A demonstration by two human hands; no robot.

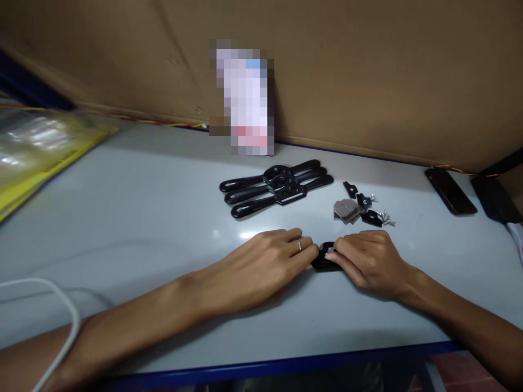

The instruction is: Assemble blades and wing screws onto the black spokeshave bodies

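Note:
A black spokeshave (324, 264) lies low over the table between my two hands, its middle part showing and its handles hidden. My left hand (281, 253), with a ring on one finger, is closed round its left end. The thumb and fingers of my right hand (370, 258) pinch at a small silver screw (330, 250) on the middle of the body. Just beyond my hands are grey flat blades (346, 210) in a loose pile, black cap plates (371, 218) and several silver thumbscrews (388, 219). Three more black spokeshaves (281, 185) rest side by side farther back.
Against the cardboard wall (368, 71) leans a blurred-out white packet (247, 103). A black phone (450, 191) and a dark object (494, 198) lie at the right. Clear plastic bags on yellow material (53, 158) sit at left. A white cable (73, 310) crosses my left forearm.

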